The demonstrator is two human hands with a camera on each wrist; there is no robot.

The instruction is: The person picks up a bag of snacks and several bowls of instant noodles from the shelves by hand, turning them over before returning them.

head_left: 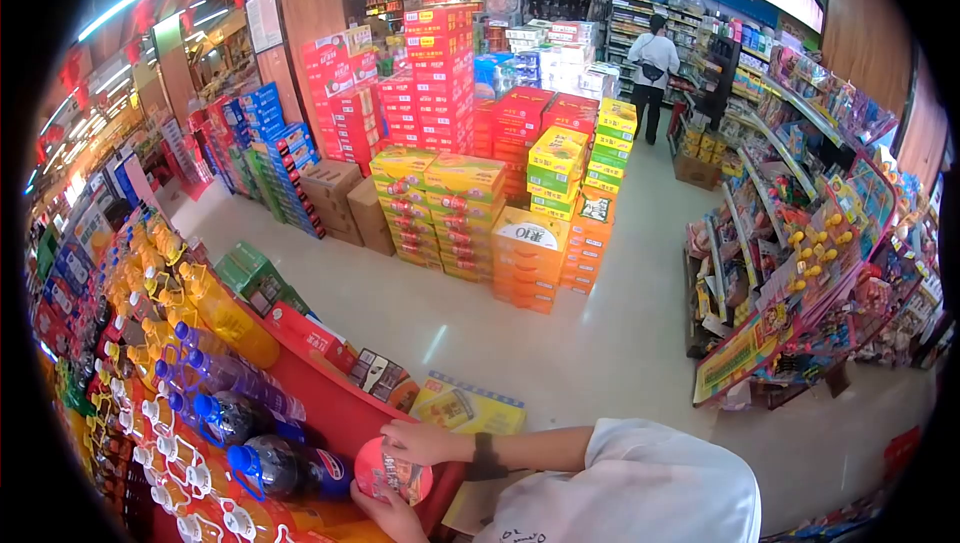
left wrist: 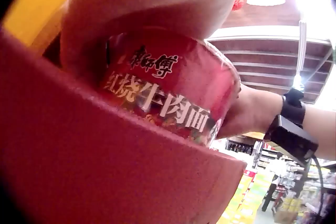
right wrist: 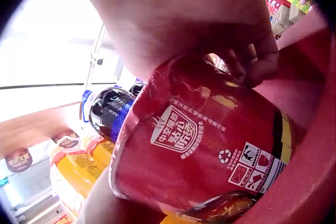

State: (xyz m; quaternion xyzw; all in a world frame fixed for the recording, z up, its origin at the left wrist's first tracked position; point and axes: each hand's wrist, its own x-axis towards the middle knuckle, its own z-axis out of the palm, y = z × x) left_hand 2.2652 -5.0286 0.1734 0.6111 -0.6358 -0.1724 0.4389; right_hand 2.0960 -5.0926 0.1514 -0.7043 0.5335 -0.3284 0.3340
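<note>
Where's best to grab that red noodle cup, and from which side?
I'd grip the noodle cup across its round side wall, coming from above on the aisle side: it lies tilted at the red bin edge, bottles crowd the other side.

A red noodle cup (head_left: 393, 470) leans sideways at the red ledge (head_left: 322, 395).
</note>
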